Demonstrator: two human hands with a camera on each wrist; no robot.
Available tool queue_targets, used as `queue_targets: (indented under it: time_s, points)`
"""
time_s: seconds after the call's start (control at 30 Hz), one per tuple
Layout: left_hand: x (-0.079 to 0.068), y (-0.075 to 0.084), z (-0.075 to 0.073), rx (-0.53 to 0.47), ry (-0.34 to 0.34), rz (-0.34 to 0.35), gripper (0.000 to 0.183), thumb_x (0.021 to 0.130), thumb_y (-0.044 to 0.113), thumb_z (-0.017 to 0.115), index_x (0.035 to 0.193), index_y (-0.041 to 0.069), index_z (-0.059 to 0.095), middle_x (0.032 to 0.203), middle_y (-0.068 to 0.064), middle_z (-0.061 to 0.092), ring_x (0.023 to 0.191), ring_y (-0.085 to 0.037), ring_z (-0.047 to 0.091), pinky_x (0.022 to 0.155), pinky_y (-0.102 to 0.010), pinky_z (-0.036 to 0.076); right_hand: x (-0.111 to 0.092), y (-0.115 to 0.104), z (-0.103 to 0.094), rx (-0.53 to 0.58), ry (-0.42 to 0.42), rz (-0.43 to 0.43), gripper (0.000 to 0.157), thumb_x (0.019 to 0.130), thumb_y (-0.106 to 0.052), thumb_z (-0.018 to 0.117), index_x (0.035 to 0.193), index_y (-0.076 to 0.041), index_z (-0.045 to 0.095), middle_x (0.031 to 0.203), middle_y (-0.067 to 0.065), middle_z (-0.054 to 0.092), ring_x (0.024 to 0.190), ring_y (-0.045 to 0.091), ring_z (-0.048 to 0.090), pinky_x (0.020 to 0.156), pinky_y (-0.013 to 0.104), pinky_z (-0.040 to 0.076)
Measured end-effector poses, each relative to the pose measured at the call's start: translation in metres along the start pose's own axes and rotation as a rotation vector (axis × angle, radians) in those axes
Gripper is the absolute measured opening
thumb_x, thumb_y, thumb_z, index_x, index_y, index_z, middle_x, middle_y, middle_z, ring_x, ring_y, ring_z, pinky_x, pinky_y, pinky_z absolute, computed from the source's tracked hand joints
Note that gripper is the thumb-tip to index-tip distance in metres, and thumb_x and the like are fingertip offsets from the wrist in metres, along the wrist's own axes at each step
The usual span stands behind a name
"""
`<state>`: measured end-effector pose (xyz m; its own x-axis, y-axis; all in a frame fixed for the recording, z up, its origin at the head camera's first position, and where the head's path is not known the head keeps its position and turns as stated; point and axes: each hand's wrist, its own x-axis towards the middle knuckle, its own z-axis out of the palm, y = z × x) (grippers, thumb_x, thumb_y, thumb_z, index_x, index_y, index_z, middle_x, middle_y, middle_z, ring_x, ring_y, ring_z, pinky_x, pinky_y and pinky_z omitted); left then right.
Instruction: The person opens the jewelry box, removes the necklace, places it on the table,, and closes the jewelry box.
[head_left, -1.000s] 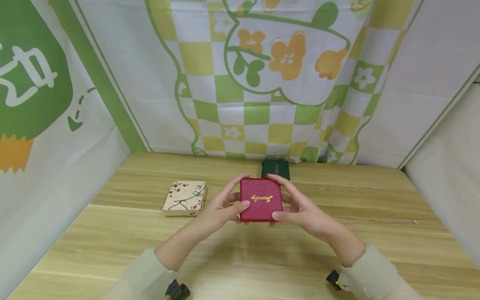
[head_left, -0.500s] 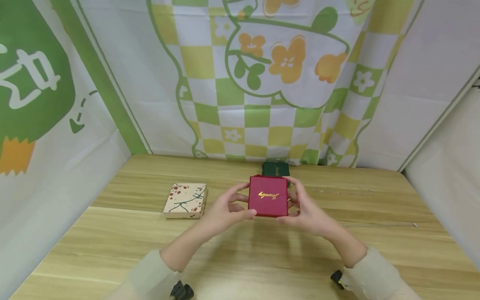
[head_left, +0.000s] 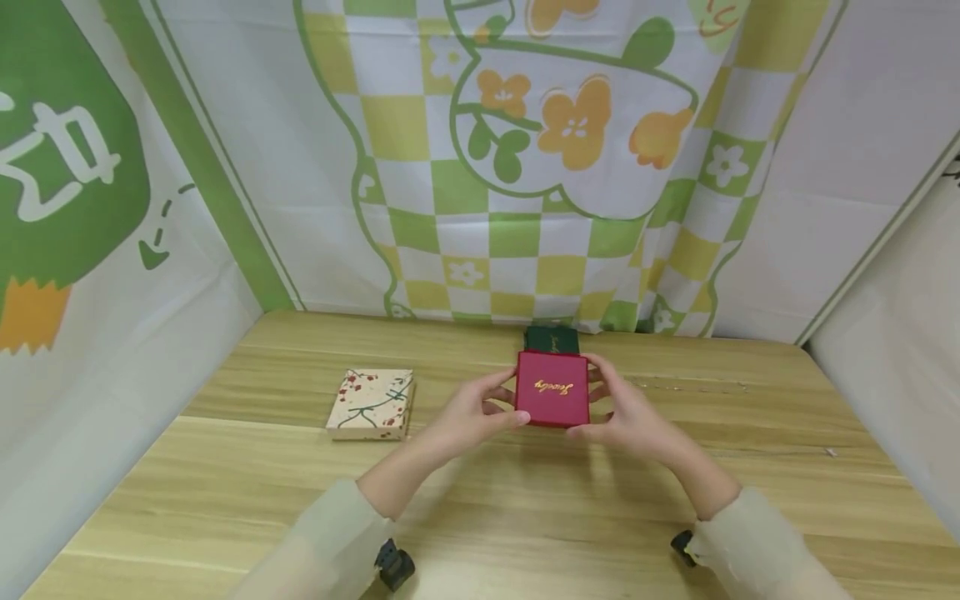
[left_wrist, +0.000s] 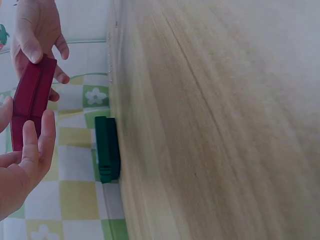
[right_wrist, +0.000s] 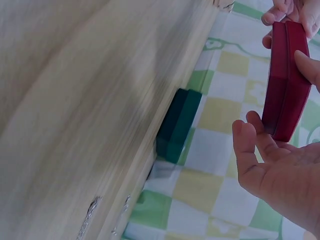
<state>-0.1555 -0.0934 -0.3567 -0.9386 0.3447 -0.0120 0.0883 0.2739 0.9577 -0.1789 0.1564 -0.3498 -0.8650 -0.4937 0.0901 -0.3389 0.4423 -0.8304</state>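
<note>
A red jewelry box [head_left: 553, 398] with gold "Jewelry" lettering is held between both hands, raised above the table, its lid closed. My left hand [head_left: 474, 417] grips its left side, thumb at the near left corner. On the opposite side my right hand [head_left: 628, 415] grips the right edge, thumb along the near right corner. In both wrist views the red box [left_wrist: 33, 102] shows a seam round its side and hangs clear of the wood. Behind it on the table lies a dark green jewelry box [head_left: 551, 339], partly covered by the red one in the head view.
A cream box with a red blossom print [head_left: 372, 404] lies on the wooden table [head_left: 247, 508] at the left. Two thin silver chains, a farther one [head_left: 693, 388] and a nearer one [head_left: 780, 453], lie stretched out at the right. A checked curtain [head_left: 517, 250] hangs behind the table.
Both hands have carried the red box to the right and slightly away, toward the green box. The right thumb has slid from the lid's top to its near edge.
</note>
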Motion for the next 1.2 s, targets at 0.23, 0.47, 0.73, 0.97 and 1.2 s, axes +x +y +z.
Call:
queue_targets:
  time_s: [0.23,0.47,0.73,0.97,1.2]
  points:
    - [0.022,-0.011,0.009,0.044,0.000,-0.036,0.065,0.093,0.012,0.069,0.149,-0.002,0.039,0.118,-0.023,0.068,0.097,-0.037,0.072,0.081,-0.039,0.058,0.011,0.014,-0.009,-0.080,-0.037,0.078,0.095,0.079,-0.014,0.083,0.152,-0.001,0.023,0.135,0.026,0.050,0.112,0.037,0.057,0.088,0.049,0.054]
    - [0.035,-0.020,0.013,0.034,-0.055,-0.103,0.060,0.094,0.010,0.068,0.147,-0.002,0.042,0.115,-0.024,0.067,0.086,-0.037,0.073,0.075,-0.038,0.059,0.018,0.027,-0.010,-0.092,-0.096,0.111,0.095,0.079,-0.015,0.083,0.149,0.007,0.023,0.132,0.031,0.050,0.115,0.043,0.057,0.097,0.058,0.048]
    - [0.044,-0.020,0.011,0.113,-0.121,-0.159,0.043,0.093,0.011,0.068,0.134,0.001,0.058,0.099,-0.017,0.070,0.082,-0.031,0.072,0.069,-0.032,0.056,0.026,0.038,-0.009,-0.094,-0.164,0.158,0.094,0.077,-0.017,0.084,0.147,0.009,0.026,0.130,0.029,0.052,0.117,0.040,0.055,0.102,0.055,0.044]
    - [0.044,-0.022,0.014,0.095,-0.177,-0.211,0.035,0.093,0.007,0.068,0.125,-0.005,0.062,0.101,-0.017,0.072,0.083,-0.030,0.073,0.077,-0.033,0.059,0.025,0.039,-0.007,-0.142,-0.235,0.160,0.095,0.077,-0.017,0.085,0.146,0.010,0.026,0.122,0.024,0.056,0.109,0.032,0.055,0.097,0.051,0.046]
    - [0.044,-0.023,0.017,0.105,-0.184,-0.242,0.034,0.091,0.005,0.069,0.123,-0.004,0.063,0.097,-0.015,0.072,0.081,-0.027,0.073,0.075,-0.032,0.058,0.024,0.038,-0.004,-0.153,-0.249,0.162,0.094,0.076,-0.014,0.085,0.145,0.012,0.026,0.121,0.023,0.058,0.109,0.031,0.056,0.099,0.052,0.045]
